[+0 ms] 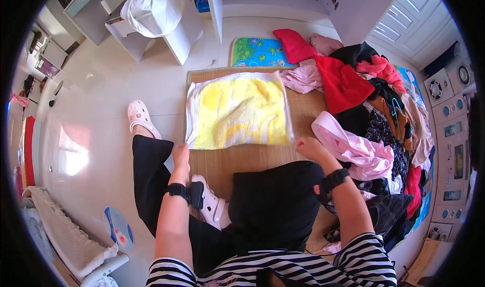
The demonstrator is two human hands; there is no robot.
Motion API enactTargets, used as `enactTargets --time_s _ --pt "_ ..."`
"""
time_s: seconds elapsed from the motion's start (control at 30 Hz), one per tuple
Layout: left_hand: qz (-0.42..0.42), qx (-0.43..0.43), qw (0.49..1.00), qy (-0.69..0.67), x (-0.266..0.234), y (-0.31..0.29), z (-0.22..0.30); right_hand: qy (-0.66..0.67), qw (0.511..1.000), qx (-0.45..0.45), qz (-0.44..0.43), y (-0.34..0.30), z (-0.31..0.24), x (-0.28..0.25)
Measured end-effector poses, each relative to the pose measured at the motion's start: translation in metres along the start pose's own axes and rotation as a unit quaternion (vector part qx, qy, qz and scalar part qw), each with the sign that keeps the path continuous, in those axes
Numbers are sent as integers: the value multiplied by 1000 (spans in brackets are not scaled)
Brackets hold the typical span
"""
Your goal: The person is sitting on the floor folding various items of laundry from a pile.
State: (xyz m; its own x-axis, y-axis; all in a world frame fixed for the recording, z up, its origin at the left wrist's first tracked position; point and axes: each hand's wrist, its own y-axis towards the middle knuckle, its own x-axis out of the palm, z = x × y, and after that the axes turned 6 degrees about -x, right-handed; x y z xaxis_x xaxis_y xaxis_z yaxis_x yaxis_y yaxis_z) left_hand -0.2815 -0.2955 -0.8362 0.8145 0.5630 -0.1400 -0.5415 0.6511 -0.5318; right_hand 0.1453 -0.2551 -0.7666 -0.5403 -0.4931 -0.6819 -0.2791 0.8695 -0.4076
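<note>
A yellow and white towel (242, 108) is spread over a woven straw mat (313, 105), its middle rumpled and its edges white. At the towel's near left corner, my left hand (181, 157) is closed with the corner pinched in its fingers. My right hand (309, 148) is closed at the near right corner, gripping the cloth there. The near edge runs fairly straight between both hands. Black bands circle both my wrists.
A heap of clothes lies to the right, with a red garment (343, 85) and a pink one (353, 148) nearest. Behind the straw mat is a colourful play mat (260, 51). A white desk (174, 44) stands at the back left. My pink clog (209, 203) rests near my left wrist.
</note>
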Motion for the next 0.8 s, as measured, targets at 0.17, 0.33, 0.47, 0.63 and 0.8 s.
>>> enactTargets --time_s 0.17,0.33,0.47,0.63,0.8 --pt "27 -98 991 -84 11 18 1 118 989 -85 10 40 -42 65" --pt "-98 111 971 -189 70 -1 41 120 969 -190 -104 70 -32 107" --pt "-299 169 931 -127 145 -62 75 566 796 192 -97 48 -73 85" --pt "-419 201 873 153 222 -101 14 727 660 181 54 48 -17 73" --pt "-380 185 813 401 202 -98 -34 525 822 168 141 42 -15 37"
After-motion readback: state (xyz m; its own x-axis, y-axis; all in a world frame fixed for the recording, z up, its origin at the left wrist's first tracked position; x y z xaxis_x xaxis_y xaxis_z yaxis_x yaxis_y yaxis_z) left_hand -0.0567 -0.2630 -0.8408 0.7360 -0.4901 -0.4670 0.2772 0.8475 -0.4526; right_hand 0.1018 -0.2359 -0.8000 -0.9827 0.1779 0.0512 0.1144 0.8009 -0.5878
